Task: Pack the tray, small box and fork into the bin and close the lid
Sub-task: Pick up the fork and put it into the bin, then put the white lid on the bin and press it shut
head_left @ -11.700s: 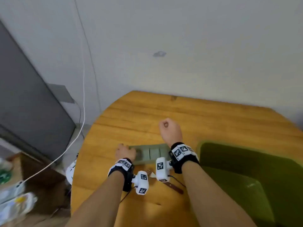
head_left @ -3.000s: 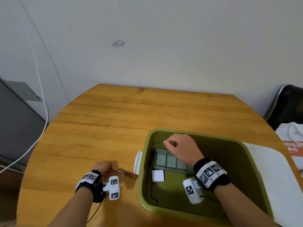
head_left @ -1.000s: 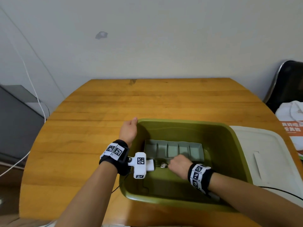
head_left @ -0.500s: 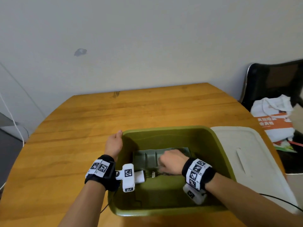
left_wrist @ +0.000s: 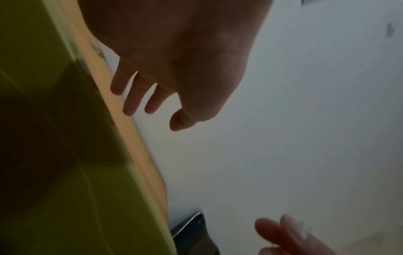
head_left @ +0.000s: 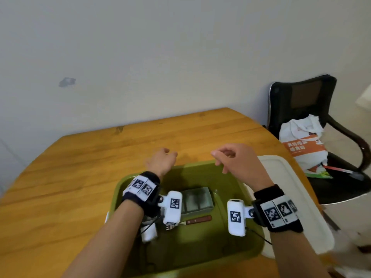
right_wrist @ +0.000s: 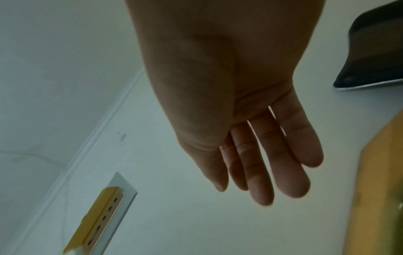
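Nearest the camera, the olive-green plastic bin sits on the round wooden bench, open at the top. Inside it, toward the near left, lies the small white box, partly hidden behind the left forearm and wrist camera. Just beyond it the fork with the reddish-brown handle lies flat on the bin floor, handle pointing right, its tines mostly covered by the wrist camera. Touching or just behind the fork stands the grey divided tray, also on the bin floor.

The flat white lid lies on the bench against the bin's right side, off the bin.

Both hands are raised above the far rim of the bin and hold nothing. The left hand hangs over the far-left part of the rim; in the left wrist view its fingers are slack, slightly apart and lightly bent. The right hand hovers over the far-right part of the rim, near the lid; in the right wrist view its fingers are extended, side by side and relaxed.

Farther off, right of the bench, a black office chair carries a white and orange plastic bag. A plain pale wall rises behind the bench.
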{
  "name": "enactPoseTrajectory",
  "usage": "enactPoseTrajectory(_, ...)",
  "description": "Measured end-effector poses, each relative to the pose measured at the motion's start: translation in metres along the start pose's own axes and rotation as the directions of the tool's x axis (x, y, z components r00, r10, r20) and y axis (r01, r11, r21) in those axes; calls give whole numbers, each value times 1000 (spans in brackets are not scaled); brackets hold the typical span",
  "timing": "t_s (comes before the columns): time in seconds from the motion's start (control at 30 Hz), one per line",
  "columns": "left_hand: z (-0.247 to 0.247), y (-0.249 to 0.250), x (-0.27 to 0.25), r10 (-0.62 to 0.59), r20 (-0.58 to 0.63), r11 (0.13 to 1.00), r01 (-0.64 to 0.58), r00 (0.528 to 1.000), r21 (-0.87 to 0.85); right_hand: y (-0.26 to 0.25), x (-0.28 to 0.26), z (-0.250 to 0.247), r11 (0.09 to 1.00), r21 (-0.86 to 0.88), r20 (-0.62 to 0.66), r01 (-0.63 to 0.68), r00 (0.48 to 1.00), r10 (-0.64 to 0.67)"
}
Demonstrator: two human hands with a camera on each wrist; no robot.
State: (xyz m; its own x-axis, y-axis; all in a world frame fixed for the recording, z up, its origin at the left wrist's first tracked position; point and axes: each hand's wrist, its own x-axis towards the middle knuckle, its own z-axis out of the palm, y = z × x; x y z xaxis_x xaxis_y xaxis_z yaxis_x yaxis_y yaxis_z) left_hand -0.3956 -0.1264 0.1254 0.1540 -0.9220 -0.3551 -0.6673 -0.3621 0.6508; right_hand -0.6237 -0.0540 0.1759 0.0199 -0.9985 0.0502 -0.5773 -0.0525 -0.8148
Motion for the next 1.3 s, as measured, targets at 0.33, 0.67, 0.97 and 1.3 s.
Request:
enactPoseTrajectory(0.33, 67, 42, -6, 9, 177, 991, -32, 984, 127, 84, 16, -52, 930, 262, -54, -257, 959, 280)
enactPoseTrajectory(0.67, 74, 38, -2, 37, 139, 986, -59, 990, 155, 207, 50, -57, 670, -475, 62, -570, 738, 672)
enactPoseTrajectory(0.97, 77, 36, -3, 43, 93, 993, -53, 995, 103, 249, 34, -18, 491, -717, -37, -496, 729, 683)
enactPoseTrajectory(1.3, 77, 36, -6, 47, 92, 997, -52, 995, 59, 251, 34, -38, 525, -686, -72, -504, 765, 640)
